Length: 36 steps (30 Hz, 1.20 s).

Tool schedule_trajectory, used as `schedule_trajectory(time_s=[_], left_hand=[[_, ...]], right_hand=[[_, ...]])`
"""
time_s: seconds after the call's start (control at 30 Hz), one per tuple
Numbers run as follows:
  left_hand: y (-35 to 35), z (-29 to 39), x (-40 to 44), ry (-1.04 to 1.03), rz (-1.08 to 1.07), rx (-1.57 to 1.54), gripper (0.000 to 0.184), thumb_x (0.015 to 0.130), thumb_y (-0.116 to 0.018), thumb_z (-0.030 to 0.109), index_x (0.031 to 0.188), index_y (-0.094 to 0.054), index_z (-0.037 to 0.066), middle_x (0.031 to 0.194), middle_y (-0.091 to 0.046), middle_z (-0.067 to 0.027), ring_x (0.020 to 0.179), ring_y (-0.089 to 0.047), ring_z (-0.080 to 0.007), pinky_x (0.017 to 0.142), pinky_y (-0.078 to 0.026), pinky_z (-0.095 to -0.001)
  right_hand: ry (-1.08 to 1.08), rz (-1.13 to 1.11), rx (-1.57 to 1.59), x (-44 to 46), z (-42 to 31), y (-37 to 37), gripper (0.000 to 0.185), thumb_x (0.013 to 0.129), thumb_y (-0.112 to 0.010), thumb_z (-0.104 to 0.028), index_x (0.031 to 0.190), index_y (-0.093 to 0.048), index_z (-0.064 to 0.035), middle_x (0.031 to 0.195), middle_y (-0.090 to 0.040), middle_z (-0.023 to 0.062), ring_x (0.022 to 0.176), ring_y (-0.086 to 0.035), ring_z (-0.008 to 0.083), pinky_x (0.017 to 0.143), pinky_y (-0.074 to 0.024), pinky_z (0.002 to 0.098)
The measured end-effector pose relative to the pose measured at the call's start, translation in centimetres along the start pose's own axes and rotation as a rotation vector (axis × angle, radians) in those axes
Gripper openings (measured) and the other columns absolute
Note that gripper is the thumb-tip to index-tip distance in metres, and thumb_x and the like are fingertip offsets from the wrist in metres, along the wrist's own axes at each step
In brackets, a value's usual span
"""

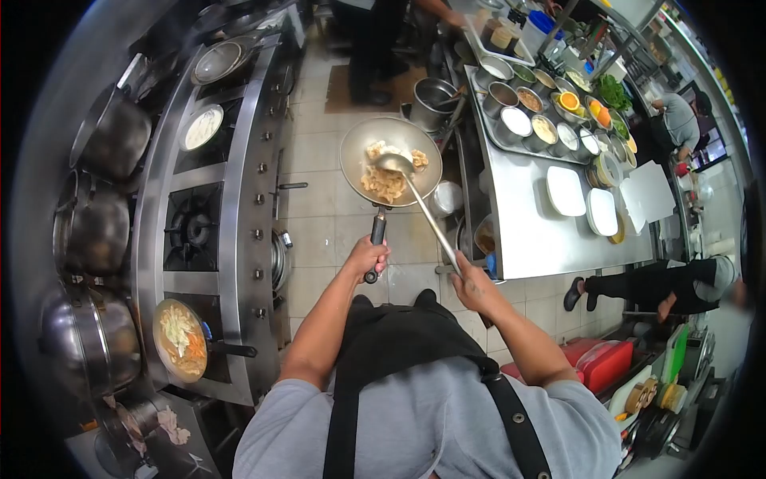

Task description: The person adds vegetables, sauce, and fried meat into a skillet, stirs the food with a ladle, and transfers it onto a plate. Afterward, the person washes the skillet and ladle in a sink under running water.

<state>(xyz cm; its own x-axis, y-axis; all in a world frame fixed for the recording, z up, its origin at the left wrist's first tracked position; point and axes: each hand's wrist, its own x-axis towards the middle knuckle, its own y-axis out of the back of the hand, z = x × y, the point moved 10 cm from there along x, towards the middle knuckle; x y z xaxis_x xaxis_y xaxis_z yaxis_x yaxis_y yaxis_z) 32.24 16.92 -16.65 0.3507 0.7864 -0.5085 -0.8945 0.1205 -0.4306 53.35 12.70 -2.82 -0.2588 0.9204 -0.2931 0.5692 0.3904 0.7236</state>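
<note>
My left hand is closed around the black handle of a wok, held out over the tiled floor. Inside the wok lies a heap of browned food pieces, possibly meat or chicken. A ladle rests its bowl on that food. Its long metal handle runs down to the right into my right hand, which is wrapped around it. Between the stove and the steel counter, the wok hangs level with nothing under it that I can see.
At left stands a stove with a pan of shredded vegetables and a pan of white food. The steel counter on the right carries white plates and several ingredient tubs. Other people stand ahead and at right.
</note>
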Motion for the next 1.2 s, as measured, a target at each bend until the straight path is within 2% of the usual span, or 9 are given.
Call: schedule_trajectory(time_s=[0.63, 0.7, 0.73, 0.77, 0.83, 0.87, 0.9, 1.03, 1.2], left_hand=[[-1.8, -1.2, -2.2, -0.040, 0.124, 0.138, 0.016, 0.078, -0.058, 0.000, 0.084, -0.044, 0.005, 0.056, -0.048, -0.0025, 0.039, -0.046, -0.0119, 0.036, -0.037, -0.0279], [-1.3, -0.5, -1.7, -0.047, 0.144, 0.198, 0.016, 0.077, -0.059, 0.001, 0.084, -0.045, 0.005, 0.056, -0.048, -0.0025, 0.039, -0.046, -0.0119, 0.036, -0.037, -0.0278], [-1.1, -0.6, -1.4, -0.023, 0.156, 0.223, 0.014, 0.078, -0.056, 0.001, 0.084, -0.045, 0.005, 0.056, -0.047, -0.0023, 0.038, -0.046, -0.0119, 0.035, -0.037, -0.0281], [-0.7, -0.8, -1.2, 0.002, 0.168, 0.251, 0.011, 0.078, -0.054, 0.002, 0.085, -0.045, 0.005, 0.056, -0.046, -0.0022, 0.038, -0.045, -0.0119, 0.034, -0.037, -0.0285], [0.0, -1.0, -1.3, 0.017, 0.174, 0.210, 0.011, 0.078, -0.054, 0.002, 0.085, -0.045, 0.005, 0.056, -0.046, -0.0024, 0.038, -0.045, -0.0120, 0.034, -0.037, -0.0285], [0.2, -1.3, -1.6, 0.028, 0.177, 0.163, 0.012, 0.078, -0.054, 0.002, 0.085, -0.045, 0.005, 0.056, -0.047, -0.0026, 0.038, -0.045, -0.0122, 0.035, -0.037, -0.0285], [0.5, -1.5, -1.9, 0.035, 0.179, 0.162, 0.012, 0.078, -0.054, 0.002, 0.085, -0.045, 0.005, 0.056, -0.047, -0.0026, 0.038, -0.045, -0.0122, 0.035, -0.037, -0.0285], [0.5, -1.1, -2.6, 0.032, 0.176, 0.189, 0.014, 0.077, -0.057, 0.001, 0.083, -0.046, 0.004, 0.056, -0.048, -0.0030, 0.039, -0.047, -0.0123, 0.036, -0.038, -0.0286], [-0.1, -2.8, -1.0, 0.092, 0.192, 0.320, 0.013, 0.077, -0.058, 0.001, 0.083, -0.047, 0.004, 0.056, -0.049, -0.0037, 0.039, -0.047, -0.0128, 0.037, -0.038, -0.0285]], right_hand=[[0.041, 0.118, 0.059, 3.9, 6.2, 3.2, 0.048, 0.090, -0.054, -0.014, 0.133, -0.042, 0.0017, 0.079, -0.064, 0.0262, 0.077, -0.064, 0.0425, 0.070, -0.0494, 0.0428], [0.008, -0.040, 0.233, 3.8, 4.9, -0.5, 0.049, 0.089, -0.057, -0.017, 0.133, -0.043, 0.0005, 0.087, -0.065, 0.0256, 0.084, -0.065, 0.0378, 0.075, -0.0495, 0.0410], [-0.336, -0.313, 0.440, 1.8, 5.2, -2.3, 0.053, 0.089, -0.058, -0.019, 0.136, -0.042, -0.0004, 0.107, -0.062, 0.0281, 0.103, -0.061, 0.0352, 0.090, -0.0452, 0.0387], [-0.337, -0.318, 0.441, 1.2, 5.5, -2.3, 0.053, 0.089, -0.058, -0.019, 0.136, -0.042, -0.0004, 0.107, -0.062, 0.0281, 0.103, -0.061, 0.0352, 0.090, -0.0452, 0.0387], [0.029, -0.121, 0.192, 0.6, 4.4, 0.6, 0.053, 0.090, -0.055, -0.019, 0.137, -0.041, -0.0009, 0.096, -0.063, 0.0254, 0.091, -0.064, 0.0304, 0.080, -0.0497, 0.0368], [0.119, -0.071, 0.182, 0.3, 4.2, 1.6, 0.055, 0.091, -0.053, -0.018, 0.140, -0.037, -0.0021, 0.070, -0.059, 0.0140, 0.057, -0.060, 0.0211, 0.052, -0.0485, 0.0325], [0.115, -0.076, 0.185, 0.5, 4.4, 1.5, 0.055, 0.091, -0.053, -0.018, 0.140, -0.037, -0.0021, 0.070, -0.059, 0.0140, 0.057, -0.060, 0.0211, 0.052, -0.0485, 0.0325], [-0.296, -0.203, 0.549, 0.5, 7.4, -0.9, 0.039, 0.093, -0.054, -0.022, 0.129, -0.047, -0.0084, 0.059, -0.048, 0.0026, 0.035, -0.042, 0.0123, 0.032, -0.0352, 0.0291], [-0.538, -0.572, 1.848, -1.0, 3.2, -9.2, 0.028, 0.096, -0.051, -0.025, 0.123, -0.049, -0.0167, 0.056, -0.041, -0.0036, 0.035, -0.036, 0.0053, 0.029, -0.0340, 0.0246]])
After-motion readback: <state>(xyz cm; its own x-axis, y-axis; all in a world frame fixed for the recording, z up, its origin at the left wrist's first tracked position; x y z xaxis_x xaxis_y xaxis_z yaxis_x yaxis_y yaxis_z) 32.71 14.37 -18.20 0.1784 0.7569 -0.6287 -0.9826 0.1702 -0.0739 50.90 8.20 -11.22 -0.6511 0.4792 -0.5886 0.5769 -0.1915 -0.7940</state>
